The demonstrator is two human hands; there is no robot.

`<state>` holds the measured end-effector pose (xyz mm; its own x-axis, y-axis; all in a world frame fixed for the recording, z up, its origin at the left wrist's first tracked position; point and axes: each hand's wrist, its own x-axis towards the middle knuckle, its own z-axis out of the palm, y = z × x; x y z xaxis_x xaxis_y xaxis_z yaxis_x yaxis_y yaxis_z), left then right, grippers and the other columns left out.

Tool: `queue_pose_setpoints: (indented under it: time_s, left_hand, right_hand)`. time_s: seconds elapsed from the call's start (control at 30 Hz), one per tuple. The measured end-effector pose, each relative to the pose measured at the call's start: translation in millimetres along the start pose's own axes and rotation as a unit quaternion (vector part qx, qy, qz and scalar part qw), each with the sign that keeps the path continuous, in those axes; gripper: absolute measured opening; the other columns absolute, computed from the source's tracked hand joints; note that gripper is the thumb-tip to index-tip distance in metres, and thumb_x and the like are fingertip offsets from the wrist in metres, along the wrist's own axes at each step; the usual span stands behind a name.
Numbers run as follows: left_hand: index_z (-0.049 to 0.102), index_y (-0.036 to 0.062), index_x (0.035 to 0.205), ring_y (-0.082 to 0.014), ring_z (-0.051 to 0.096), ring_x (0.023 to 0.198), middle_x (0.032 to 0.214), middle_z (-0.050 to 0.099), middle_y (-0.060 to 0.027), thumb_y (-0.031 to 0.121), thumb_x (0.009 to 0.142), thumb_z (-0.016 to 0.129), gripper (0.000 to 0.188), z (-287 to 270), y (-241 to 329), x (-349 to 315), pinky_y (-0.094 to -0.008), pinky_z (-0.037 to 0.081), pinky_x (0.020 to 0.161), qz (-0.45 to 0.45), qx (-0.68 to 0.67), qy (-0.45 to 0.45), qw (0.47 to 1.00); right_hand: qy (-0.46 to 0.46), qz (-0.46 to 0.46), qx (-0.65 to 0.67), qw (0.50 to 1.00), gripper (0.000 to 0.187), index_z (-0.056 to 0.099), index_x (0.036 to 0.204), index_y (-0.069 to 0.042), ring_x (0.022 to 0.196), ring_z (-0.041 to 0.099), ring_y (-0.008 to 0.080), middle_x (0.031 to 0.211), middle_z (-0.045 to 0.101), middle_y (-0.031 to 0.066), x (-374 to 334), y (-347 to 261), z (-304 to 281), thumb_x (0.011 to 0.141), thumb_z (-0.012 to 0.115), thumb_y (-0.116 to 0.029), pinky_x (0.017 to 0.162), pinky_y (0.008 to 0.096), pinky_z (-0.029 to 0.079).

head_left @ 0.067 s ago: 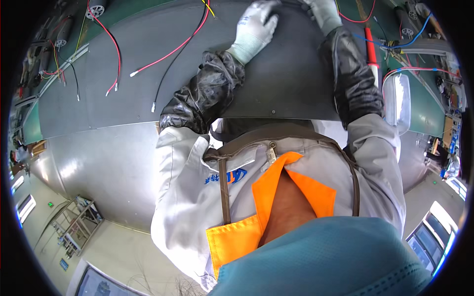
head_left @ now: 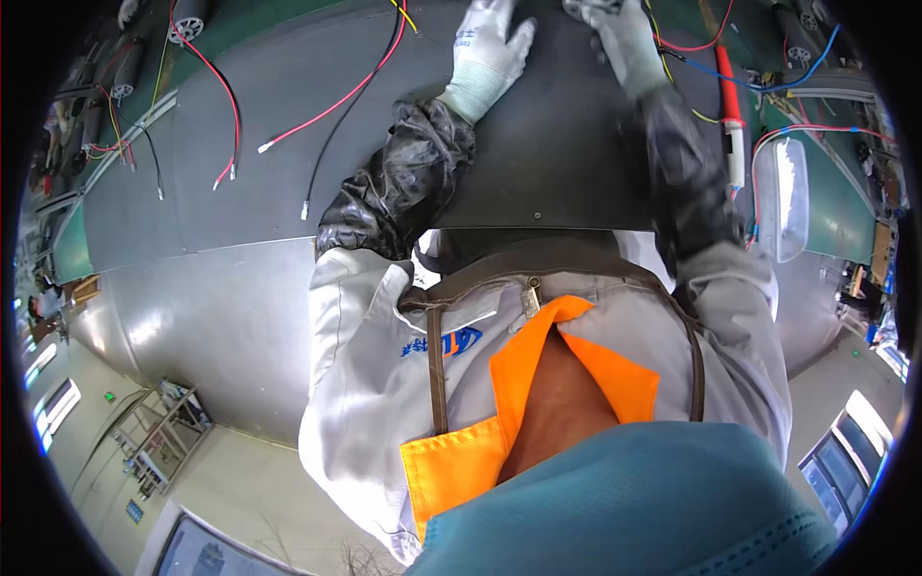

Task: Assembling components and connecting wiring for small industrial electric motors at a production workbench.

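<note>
L hand (head_left: 487,46), R hand (head_left: 622,40) — both gloved — over 1 dk panel (head_left: 567,154); grips: can't tell.

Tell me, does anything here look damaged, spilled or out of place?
I see no spill or damage. What might seem odd: left of the gloved left hand, a red wire and a black wire trail over the dark panel, their pale-tipped ends loose and joined to nothing, so they look stray.

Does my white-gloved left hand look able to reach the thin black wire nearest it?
Probably yes: only flat dark-grey panel shows between your left hand and the black wire.
</note>
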<state>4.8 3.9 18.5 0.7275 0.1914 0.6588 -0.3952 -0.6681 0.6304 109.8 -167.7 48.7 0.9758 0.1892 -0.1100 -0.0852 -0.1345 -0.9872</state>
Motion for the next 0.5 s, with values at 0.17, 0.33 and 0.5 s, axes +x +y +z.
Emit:
queue_pose_setpoints:
  time_s: [0.17,0.33,0.5]
  left_hand:
    - [0.045,-0.0040,0.147,-0.0445,0.046,0.137,0.143,0.050,-0.0281,0.024,0.088,0.076,0.073,-23,43,-2,-0.0488,0.038,0.115,0.059,0.005,-0.012,0.998]
    - [0.057,-0.0018,0.136,-0.0437,0.058,0.121,0.129,0.062,-0.0234,0.018,0.086,0.074,0.056,-47,57,-31,-0.0479,0.045,0.107,0.036,-0.021,-0.119,0.992]
    - [0.061,-0.0024,0.130,-0.0427,0.060,0.119,0.124,0.064,-0.0240,0.018,0.092,0.070,0.044,-61,70,-43,-0.0447,0.048,0.103,0.011,-0.031,-0.098,0.995]
  right_hand:
    - [-0.160,0.157,-0.128,0.966,0.095,0.016,0.165,-0.015,0.130,0.062,0.0359,0.155,0.048,0.0214,-172,-14,-20,0.092,0.076,-0.026,0.106,0.0383,0.052]
    - [-0.062,-0.326,-0.367,0.869,0.056,0.054,0.143,-0.006,0.102,0.069,0.0374,0.135,0.061,0.0209,-208,-29,-65,0.090,0.071,-0.014,0.085,0.0413,0.058]
    - [-0.131,-0.434,-0.548,0.703,0.074,0.044,0.153,-0.008,0.099,0.066,0.0402,0.102,0.068,0.0224,-104,-17,-34,0.085,0.071,-0.018,0.095,0.0526,0.050]
